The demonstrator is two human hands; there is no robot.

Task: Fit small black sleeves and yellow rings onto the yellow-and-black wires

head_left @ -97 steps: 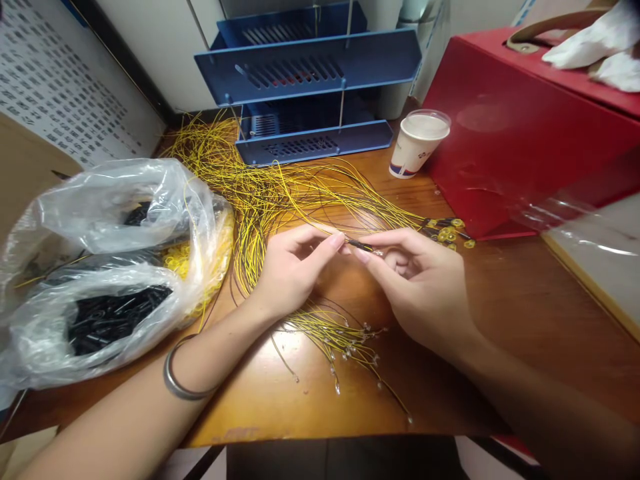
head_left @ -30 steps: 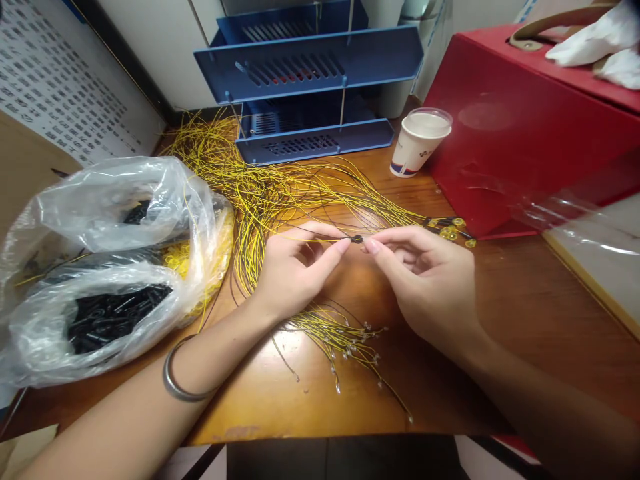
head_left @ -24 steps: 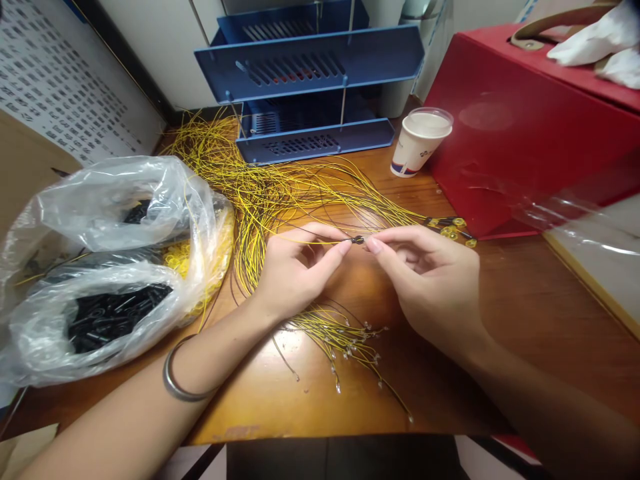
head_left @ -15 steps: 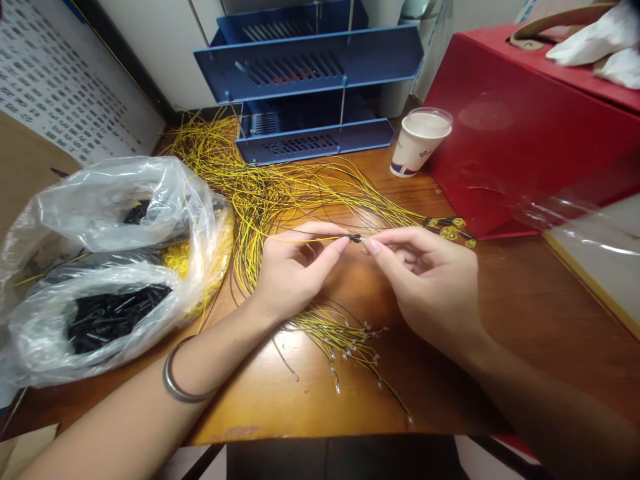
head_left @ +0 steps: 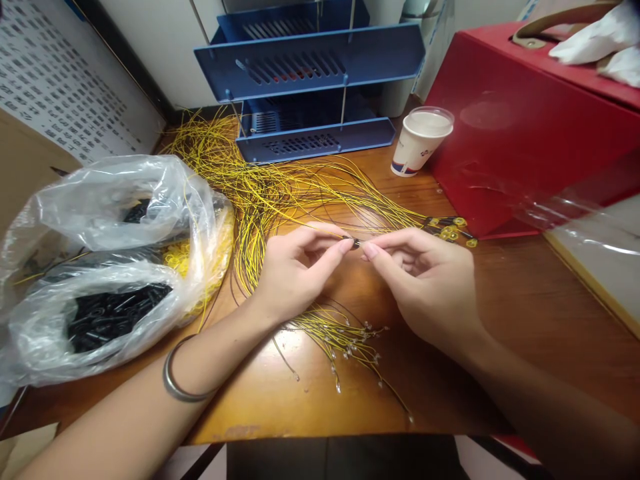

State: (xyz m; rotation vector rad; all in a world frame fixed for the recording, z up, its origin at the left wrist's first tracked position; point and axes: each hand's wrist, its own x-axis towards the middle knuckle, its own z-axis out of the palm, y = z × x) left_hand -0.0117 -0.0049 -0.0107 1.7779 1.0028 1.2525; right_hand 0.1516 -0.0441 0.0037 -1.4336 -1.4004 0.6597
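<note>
My left hand (head_left: 293, 273) is closed in a pinch, thumb against forefinger, on a small black sleeve (head_left: 355, 243) over the middle of the table. A yellow wire leads away from the sleeve behind my left fingers. My right hand (head_left: 433, 283) pinches the sleeve's other side, where a tiny shiny tip shows; my fingertips hide most of it. Below my hands lie thin yellow and black wires with clear bead-like ends (head_left: 353, 337). A tangled bundle of yellow and black wires (head_left: 257, 193) spreads behind my left hand. At its right end lie black pieces with yellow discs (head_left: 449, 233).
On the left, clear plastic bags (head_left: 125, 175) hold black tubular pieces (head_left: 117, 313) and yellow rings (head_left: 176, 259). A blue slatted tray rack (head_left: 310, 67) stands at the back. A paper cup (head_left: 419, 143) stands beside a red box (head_left: 505, 127) on the right.
My fingertips have come slightly closer together, and less of the black sleeve shows between them. The yellow wire now slants up behind my left hand. Everything else on the table stays in place.
</note>
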